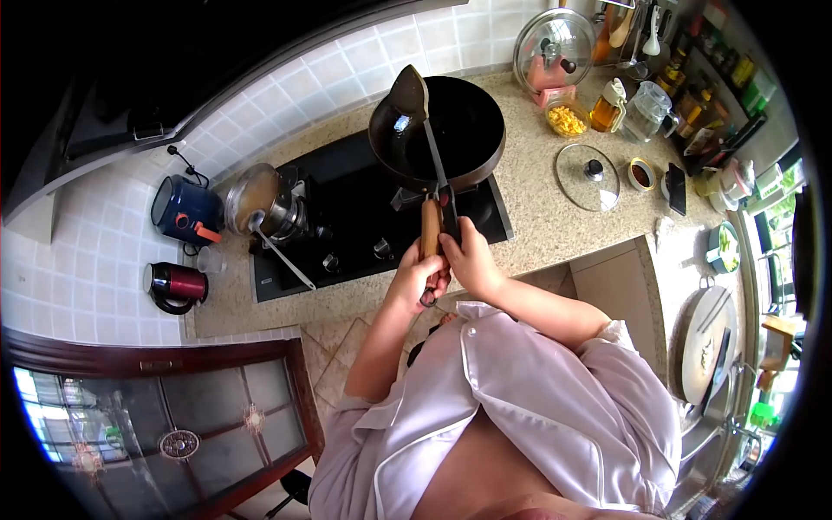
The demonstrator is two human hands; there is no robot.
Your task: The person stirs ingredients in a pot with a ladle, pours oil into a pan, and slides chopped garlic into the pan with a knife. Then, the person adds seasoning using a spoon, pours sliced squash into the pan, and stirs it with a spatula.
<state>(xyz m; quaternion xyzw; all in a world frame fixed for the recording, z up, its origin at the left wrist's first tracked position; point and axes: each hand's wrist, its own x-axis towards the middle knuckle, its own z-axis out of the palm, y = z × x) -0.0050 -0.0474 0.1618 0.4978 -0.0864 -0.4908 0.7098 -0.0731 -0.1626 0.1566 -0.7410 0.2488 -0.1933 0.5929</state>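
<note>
A dark wok (478, 113) sits on the right side of the black gas stove (334, 251), its wooden handle (431, 227) pointing toward me. My left hand (419, 276) is wrapped round that handle near its end. Close beside it, my right hand (472, 258) grips the black handle of a wok spatula (436, 152). The spatula's broad metal blade (409, 92) lies over the wok's left wall, reaching past the rim. Nothing that I can make out is inside the wok.
Left on the stove stands a lidded pot (258, 198) with a ladle (286, 260) across it. A blue appliance (184, 208) and red kettle (176, 283) stand beyond. To the right are a glass lid (572, 186), yellow food in a bowl (567, 120) and an oil bottle (607, 107).
</note>
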